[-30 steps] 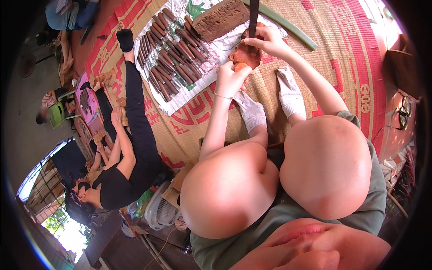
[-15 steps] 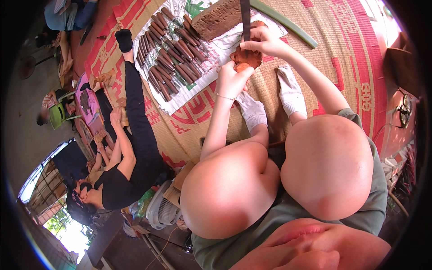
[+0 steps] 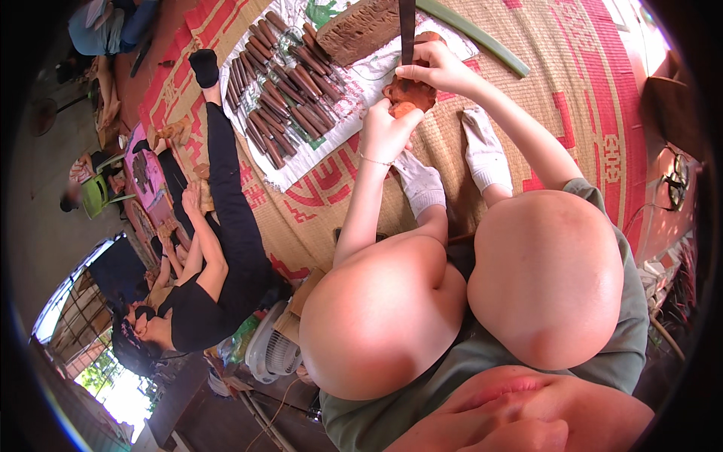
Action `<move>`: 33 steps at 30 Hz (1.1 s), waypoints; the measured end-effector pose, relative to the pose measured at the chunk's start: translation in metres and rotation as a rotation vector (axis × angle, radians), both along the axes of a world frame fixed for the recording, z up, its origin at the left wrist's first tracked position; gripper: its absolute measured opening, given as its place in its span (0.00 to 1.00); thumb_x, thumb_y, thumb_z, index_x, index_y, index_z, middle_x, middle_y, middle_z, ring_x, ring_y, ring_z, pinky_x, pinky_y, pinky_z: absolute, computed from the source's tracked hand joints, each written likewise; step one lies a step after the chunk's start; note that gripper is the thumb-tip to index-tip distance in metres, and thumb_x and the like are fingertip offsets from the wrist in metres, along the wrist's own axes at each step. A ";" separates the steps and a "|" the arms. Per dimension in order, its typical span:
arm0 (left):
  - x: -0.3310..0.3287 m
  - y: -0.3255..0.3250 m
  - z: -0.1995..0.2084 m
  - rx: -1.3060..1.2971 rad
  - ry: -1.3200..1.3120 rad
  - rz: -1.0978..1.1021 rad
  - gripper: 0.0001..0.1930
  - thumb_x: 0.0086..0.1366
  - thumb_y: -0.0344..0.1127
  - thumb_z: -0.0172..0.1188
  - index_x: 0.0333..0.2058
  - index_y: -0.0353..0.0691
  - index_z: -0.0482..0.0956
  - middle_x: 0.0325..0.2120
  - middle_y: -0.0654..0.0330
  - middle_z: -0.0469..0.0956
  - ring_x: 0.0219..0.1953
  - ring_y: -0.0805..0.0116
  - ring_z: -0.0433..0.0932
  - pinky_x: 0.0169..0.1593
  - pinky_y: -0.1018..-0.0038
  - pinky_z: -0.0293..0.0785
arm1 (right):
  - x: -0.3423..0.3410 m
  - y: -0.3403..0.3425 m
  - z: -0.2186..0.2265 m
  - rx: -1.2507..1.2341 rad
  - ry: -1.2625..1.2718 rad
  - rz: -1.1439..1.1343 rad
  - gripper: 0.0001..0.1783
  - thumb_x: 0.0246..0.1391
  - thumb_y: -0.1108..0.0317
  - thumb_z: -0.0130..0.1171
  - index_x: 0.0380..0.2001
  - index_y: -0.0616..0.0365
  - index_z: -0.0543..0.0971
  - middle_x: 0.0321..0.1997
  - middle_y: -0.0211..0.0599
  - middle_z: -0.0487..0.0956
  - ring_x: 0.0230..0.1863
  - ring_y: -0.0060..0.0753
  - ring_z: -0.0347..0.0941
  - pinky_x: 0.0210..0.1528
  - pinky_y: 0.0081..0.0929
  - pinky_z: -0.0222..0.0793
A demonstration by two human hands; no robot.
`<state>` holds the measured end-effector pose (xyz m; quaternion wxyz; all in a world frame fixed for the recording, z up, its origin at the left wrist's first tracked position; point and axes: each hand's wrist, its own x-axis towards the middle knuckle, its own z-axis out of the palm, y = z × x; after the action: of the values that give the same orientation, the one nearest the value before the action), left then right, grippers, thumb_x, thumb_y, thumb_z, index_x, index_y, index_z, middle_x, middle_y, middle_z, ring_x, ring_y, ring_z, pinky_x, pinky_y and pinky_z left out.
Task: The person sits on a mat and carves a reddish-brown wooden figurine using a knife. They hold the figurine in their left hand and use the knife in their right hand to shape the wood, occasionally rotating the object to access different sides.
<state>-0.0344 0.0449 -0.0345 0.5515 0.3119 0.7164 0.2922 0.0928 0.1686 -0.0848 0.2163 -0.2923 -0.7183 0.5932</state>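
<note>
A reddish-brown wood carving [image 3: 414,93] with a knobbly, shaped surface is gripped in my left hand [image 3: 384,124], thumb on top and fingers curled round its near end. My right hand [image 3: 437,68] is closed at the carving's far side, thumb and fingers pinching the lower end of a dark, flat, blade-like tool [image 3: 407,30]. That tool rises out of the picture's top edge, so its other end is hidden. Its lower tip meets the carving near my thumb, though the exact contact is hard to see.
Many wooden-handled carving tools [image 3: 282,87] lie on a white printed sack [image 3: 282,177] at the left. A worn brown block [image 3: 358,34] and a green strip [image 3: 482,38] lie beyond. My socked feet [image 3: 486,147] rest on the woven mat [image 3: 542,113]. A co-worker [image 3: 218,256] sits left.
The carving, both my hands and the dark tool look almost unchanged. The whole view has shifted slightly, and my right thumb has moved a little to the left with the tool.
</note>
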 end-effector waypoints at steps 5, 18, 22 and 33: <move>-0.002 0.001 -0.002 -0.003 -0.047 0.023 0.12 0.50 0.34 0.61 0.31 0.34 0.73 0.14 0.62 0.72 0.10 0.78 0.67 0.13 0.82 0.62 | 0.000 0.004 0.007 -0.042 -0.048 -0.135 0.14 0.51 0.60 0.60 0.29 0.62 0.79 0.23 0.31 0.77 0.23 0.19 0.72 0.25 0.20 0.67; 0.004 0.000 0.000 -0.007 0.057 -0.028 0.17 0.46 0.39 0.64 0.30 0.32 0.74 0.15 0.61 0.74 0.13 0.74 0.73 0.17 0.76 0.69 | 0.005 0.001 -0.011 -0.073 0.109 -0.212 0.13 0.50 0.61 0.62 0.26 0.63 0.80 0.18 0.29 0.76 0.19 0.16 0.68 0.22 0.20 0.64; 0.009 0.002 0.008 -0.008 0.116 -0.061 0.17 0.46 0.40 0.64 0.30 0.32 0.74 0.17 0.60 0.75 0.13 0.73 0.73 0.17 0.76 0.69 | 0.006 -0.009 -0.004 0.088 0.037 -0.021 0.14 0.53 0.59 0.60 0.28 0.61 0.79 0.21 0.27 0.76 0.24 0.16 0.70 0.27 0.17 0.66; 0.010 0.000 -0.001 0.106 0.168 -0.096 0.16 0.47 0.35 0.63 0.31 0.29 0.74 0.15 0.61 0.73 0.11 0.78 0.69 0.14 0.81 0.65 | 0.007 -0.013 0.000 -0.094 0.071 -0.147 0.12 0.52 0.62 0.61 0.29 0.62 0.78 0.23 0.27 0.76 0.25 0.16 0.71 0.28 0.18 0.68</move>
<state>-0.0247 0.0451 -0.0359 0.4856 0.3978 0.7279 0.2759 0.1002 0.1560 -0.0848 0.2704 -0.3327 -0.6581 0.6190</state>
